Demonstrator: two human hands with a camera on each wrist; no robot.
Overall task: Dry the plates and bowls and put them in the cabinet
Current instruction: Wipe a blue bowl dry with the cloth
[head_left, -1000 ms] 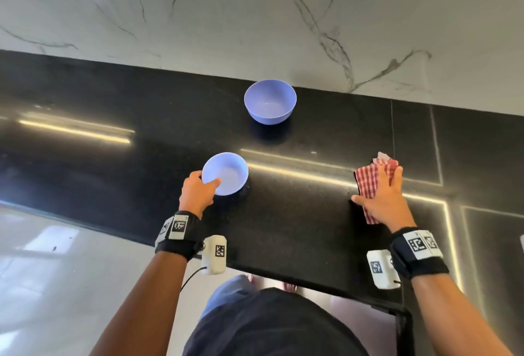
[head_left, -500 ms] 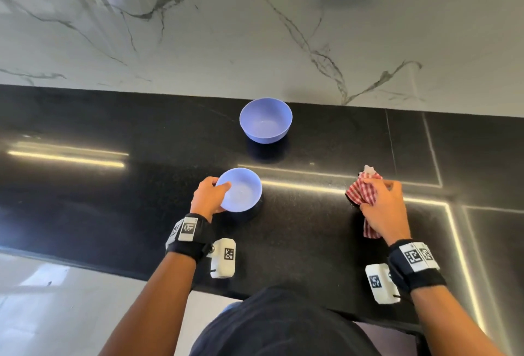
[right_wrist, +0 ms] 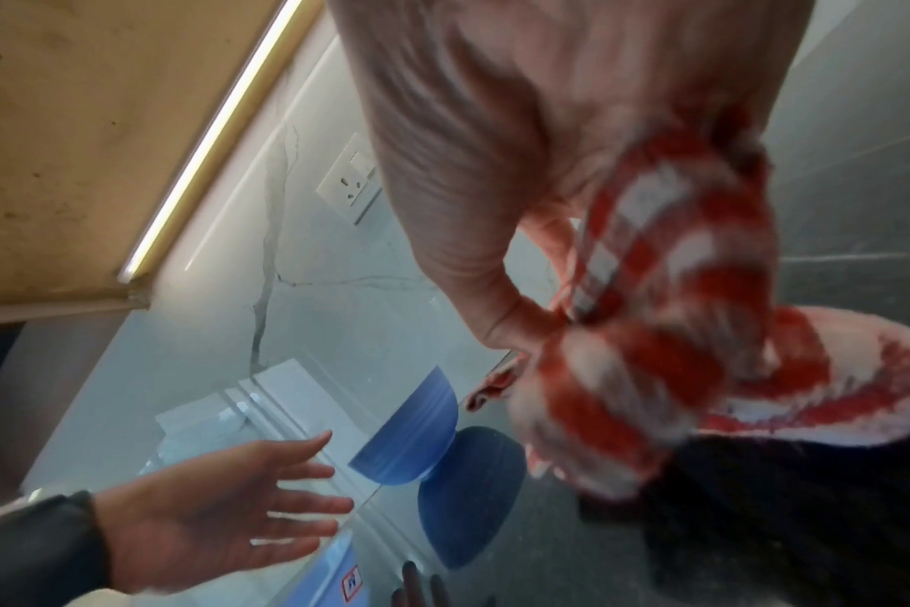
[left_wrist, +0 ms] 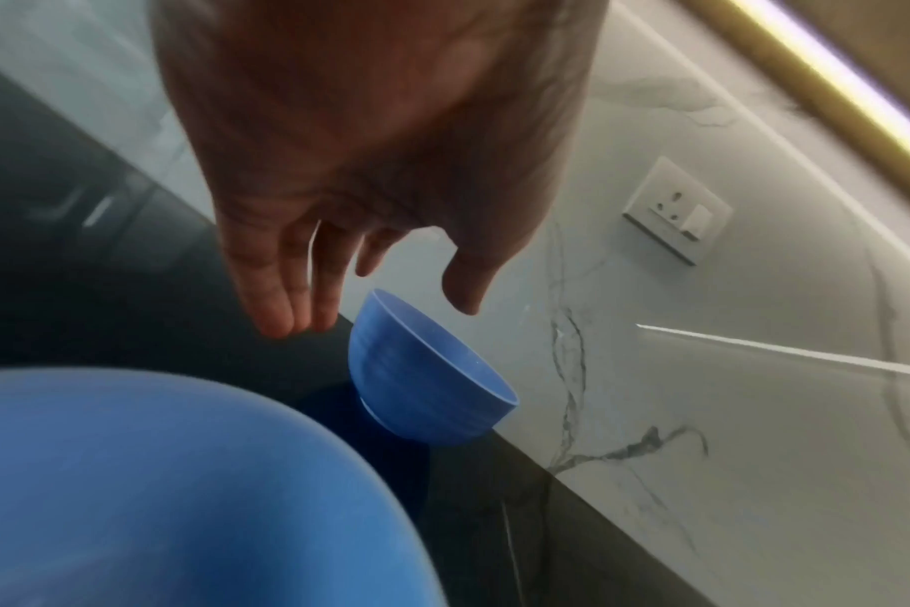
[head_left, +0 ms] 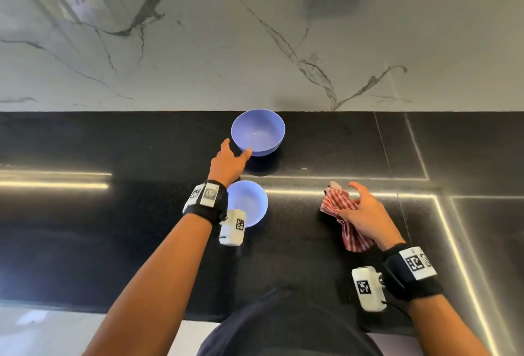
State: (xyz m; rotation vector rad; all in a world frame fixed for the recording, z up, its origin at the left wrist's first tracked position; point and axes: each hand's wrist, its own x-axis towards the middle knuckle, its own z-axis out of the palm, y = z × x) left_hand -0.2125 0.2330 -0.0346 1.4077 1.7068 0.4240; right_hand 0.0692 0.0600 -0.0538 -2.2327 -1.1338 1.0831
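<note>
On the black counter [head_left: 85, 143], my left hand [head_left: 226, 164] reaches, fingers spread, to the far bowl [head_left: 258, 131]; my right hand [head_left: 365, 214] clutches the checked cloth [head_left: 337, 202].

Open counter [head_left: 113, 143] flanks the far bowl [head_left: 258, 131]; wall [head_left: 198, 72] behind.

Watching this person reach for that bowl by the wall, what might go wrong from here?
The left hand is open, reaching past the near bowl towards the far bowl; the wrist hangs right over the near bowl and might knock it. The far bowl sits close to the wall, so a push could shove it against that instead of gripping it. The right hand holds the checked cloth bunched, with an end trailing on the counter, where it could drag.
</note>
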